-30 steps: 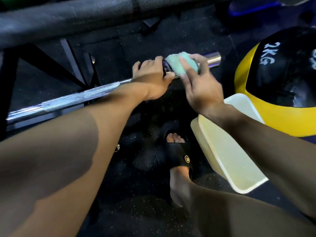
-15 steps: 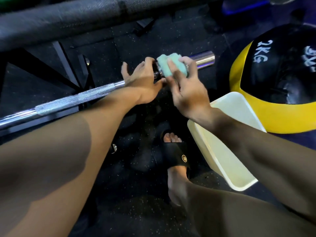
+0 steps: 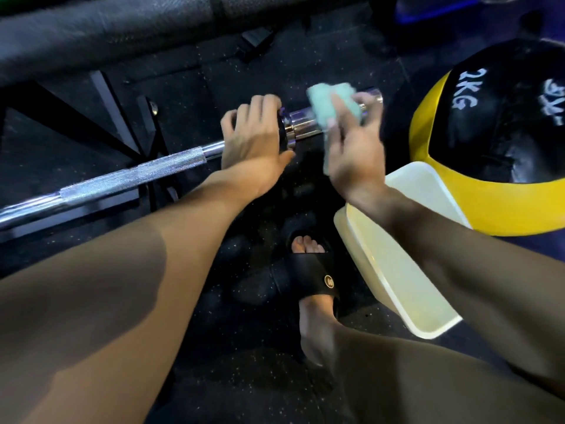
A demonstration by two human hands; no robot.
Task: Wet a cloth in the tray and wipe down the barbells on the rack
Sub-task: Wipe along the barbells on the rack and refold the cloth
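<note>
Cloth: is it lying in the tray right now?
No, the right hand holds the cloth against the barbell end, above the tray.

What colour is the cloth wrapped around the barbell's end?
Pale mint green; the cloth shows best in the head view, held in the right hand.

Mint-green cloth [image 3: 334,107], chrome knurled barbell [image 3: 134,175], cream tray [image 3: 394,270], black-and-yellow medicine ball [image 3: 501,142], speckled black floor [image 3: 214,377].

head-worn view, looking down, close over hands [image 3: 253,139]
</note>
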